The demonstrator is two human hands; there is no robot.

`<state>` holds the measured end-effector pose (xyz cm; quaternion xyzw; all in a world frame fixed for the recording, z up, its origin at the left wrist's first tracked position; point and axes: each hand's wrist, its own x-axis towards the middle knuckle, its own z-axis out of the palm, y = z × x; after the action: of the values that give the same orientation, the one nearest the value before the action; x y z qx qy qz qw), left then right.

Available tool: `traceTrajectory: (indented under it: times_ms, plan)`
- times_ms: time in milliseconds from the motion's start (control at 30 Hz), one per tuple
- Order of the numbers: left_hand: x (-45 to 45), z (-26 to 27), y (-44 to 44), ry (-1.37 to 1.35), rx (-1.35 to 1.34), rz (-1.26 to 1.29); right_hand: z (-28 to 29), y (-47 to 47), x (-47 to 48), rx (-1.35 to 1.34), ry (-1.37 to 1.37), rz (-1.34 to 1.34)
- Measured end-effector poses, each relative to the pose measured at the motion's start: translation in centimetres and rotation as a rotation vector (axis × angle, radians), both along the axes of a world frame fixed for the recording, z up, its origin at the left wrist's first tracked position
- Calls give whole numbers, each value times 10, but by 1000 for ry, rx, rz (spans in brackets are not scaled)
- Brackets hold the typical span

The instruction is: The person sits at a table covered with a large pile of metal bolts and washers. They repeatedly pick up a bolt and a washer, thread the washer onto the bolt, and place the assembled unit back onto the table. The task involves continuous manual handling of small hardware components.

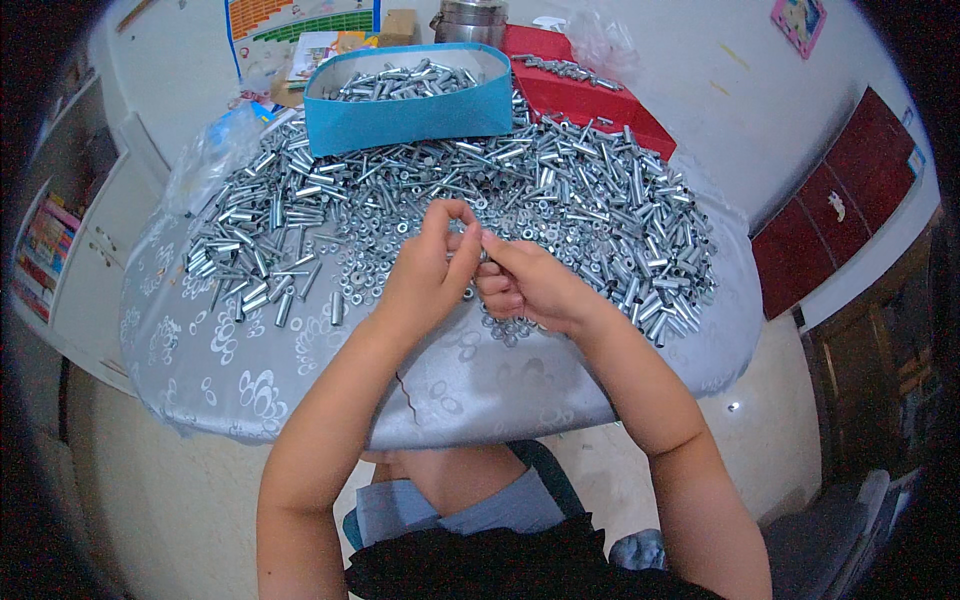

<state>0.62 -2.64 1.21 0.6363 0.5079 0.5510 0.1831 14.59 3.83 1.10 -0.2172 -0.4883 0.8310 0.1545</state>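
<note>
My left hand and my right hand meet fingertip to fingertip over the middle of the table. Both pinch a small metal part, almost wholly covered by the fingers, so its exact kind cannot be made out. Under and around them lie many loose hex nuts and washers. Just below my right hand is a small cluster of nuts. Heaps of shiny metal sleeves and bolts spread to the left and right of the hands.
A blue box full of metal sleeves stands on the heap at the back. Behind it to the right, a red box bears a few assembled pieces. A steel pot and a clear plastic bag are also near. A patterned grey cloth covers the table.
</note>
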Motion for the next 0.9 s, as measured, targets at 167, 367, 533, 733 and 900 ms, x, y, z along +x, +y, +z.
traceTrajectory:
  times_ms: [167,367,533,733,900]
  plan:
    - [-4,1,-1,52,-73,0,5,-8,-2,421,-181,-176]
    - [-13,-1,8,112,-228,307,21,-2,10,1024,67,-799]
    - [-19,0,5,153,-200,340,61,-23,48,1522,489,-1598]
    - [-22,-6,5,195,-187,384,121,-28,18,1941,258,-1504]
    - [-19,2,8,201,-215,400,98,53,-27,1880,-275,-1152]
